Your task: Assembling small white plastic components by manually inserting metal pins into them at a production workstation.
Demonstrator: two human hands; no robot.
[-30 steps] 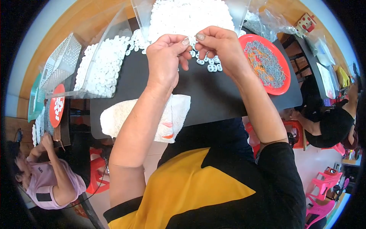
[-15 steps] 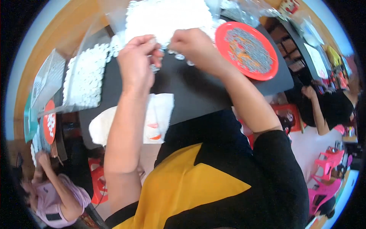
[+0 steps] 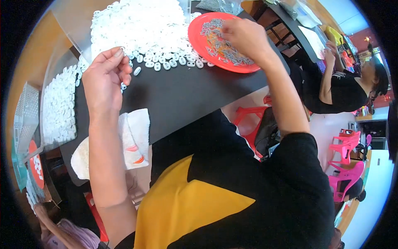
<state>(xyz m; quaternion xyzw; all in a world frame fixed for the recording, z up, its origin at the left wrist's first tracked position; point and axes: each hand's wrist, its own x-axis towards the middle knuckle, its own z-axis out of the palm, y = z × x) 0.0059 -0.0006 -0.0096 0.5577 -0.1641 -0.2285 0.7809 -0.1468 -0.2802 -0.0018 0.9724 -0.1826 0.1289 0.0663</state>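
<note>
Thumb and forefinger of my left hand (image 3: 107,70) are pinched on a small white plastic piece, mostly hidden by the fingertips. Just beyond lies a big heap of small white oval plastic pieces (image 3: 141,31), many showing two holes. My right hand (image 3: 246,39) is over the red plate (image 3: 199,43), its fingers bunched and pointing down at the contents. Small grey metal pins (image 3: 242,59) are spread over that plate. Whatever the right fingertips hold, if anything, is hidden.
A second pile of white pieces (image 3: 60,108) lies in a clear tray at the left. Under my left forearm is a white cloth (image 3: 137,137) on the dark table (image 3: 174,97). Co-workers sit at the far right and lower left. Pink chairs (image 3: 347,176) stand at the right.
My right hand has gone from beside my left hand over to the red plate. The left hand keeps its pinch. The whole view has swung to the right.
</note>
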